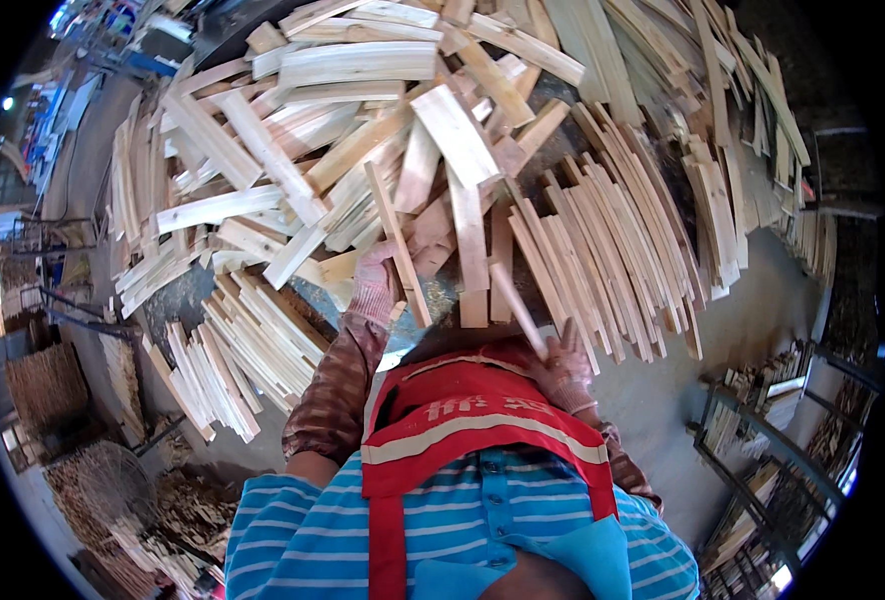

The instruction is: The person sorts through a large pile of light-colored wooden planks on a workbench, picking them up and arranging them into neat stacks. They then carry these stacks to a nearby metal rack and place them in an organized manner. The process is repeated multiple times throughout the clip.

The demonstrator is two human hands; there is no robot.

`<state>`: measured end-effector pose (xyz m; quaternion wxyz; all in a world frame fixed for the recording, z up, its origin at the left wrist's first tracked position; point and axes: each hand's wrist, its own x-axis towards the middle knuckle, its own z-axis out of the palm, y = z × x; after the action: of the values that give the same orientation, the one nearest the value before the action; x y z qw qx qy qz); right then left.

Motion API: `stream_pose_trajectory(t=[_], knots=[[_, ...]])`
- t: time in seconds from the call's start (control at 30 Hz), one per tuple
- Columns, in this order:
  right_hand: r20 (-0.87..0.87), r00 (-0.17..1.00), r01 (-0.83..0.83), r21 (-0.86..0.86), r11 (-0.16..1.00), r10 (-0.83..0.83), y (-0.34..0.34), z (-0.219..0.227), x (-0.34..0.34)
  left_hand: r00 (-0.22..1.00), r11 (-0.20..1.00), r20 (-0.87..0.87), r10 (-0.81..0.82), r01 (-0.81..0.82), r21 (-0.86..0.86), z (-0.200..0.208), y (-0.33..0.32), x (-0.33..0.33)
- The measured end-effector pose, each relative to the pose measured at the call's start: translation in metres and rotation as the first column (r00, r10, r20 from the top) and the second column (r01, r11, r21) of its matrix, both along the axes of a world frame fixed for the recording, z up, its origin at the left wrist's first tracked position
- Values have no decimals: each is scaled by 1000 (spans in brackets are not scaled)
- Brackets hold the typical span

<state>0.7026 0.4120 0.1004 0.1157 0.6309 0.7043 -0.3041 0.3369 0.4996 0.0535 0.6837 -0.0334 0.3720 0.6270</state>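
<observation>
My left hand (373,278) is closed round a narrow wooden strip (399,250), which stands tilted over the near edge of the work table. Near the front of my red apron, my right hand (565,366) has its fingers around the lower end of another wooden strip (516,308), which is slightly blurred. Just right of that strip, several strips lie side by side in a neat row (603,250). Left of my left forearm is a second row of strips (263,330). Beyond both hands spreads a loose heap of wooden pieces (363,120), lying across one another at many angles.
A smaller stack of strips (713,215) stands at the table's right side, with longer boards (593,55) behind it. On the floor are a metal rack with wood (763,450) at right, and a round fan guard (108,487) and bundled wood (53,388) at left.
</observation>
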Motion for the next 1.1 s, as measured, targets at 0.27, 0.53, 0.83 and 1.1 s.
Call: stream_pose_trajectory(t=[0.27,0.53,0.83,1.1], knots=[[73,995,39,354,935,-69,10,-73,9,930,975,349,114,-172,142,78,-16,5],[159,927,-374,432,821,338,54,-87,-11,985,982,-34,171,-167,85,100,-69,-25],[345,892,-377,216,901,291,88,-81,-44,555,682,-768,319,-697,-221,79,-263,-141],[-221,881,-158,698,699,419,40,-37,-175,313,471,-908,-280,-779,-414,-12,-417,-314]])
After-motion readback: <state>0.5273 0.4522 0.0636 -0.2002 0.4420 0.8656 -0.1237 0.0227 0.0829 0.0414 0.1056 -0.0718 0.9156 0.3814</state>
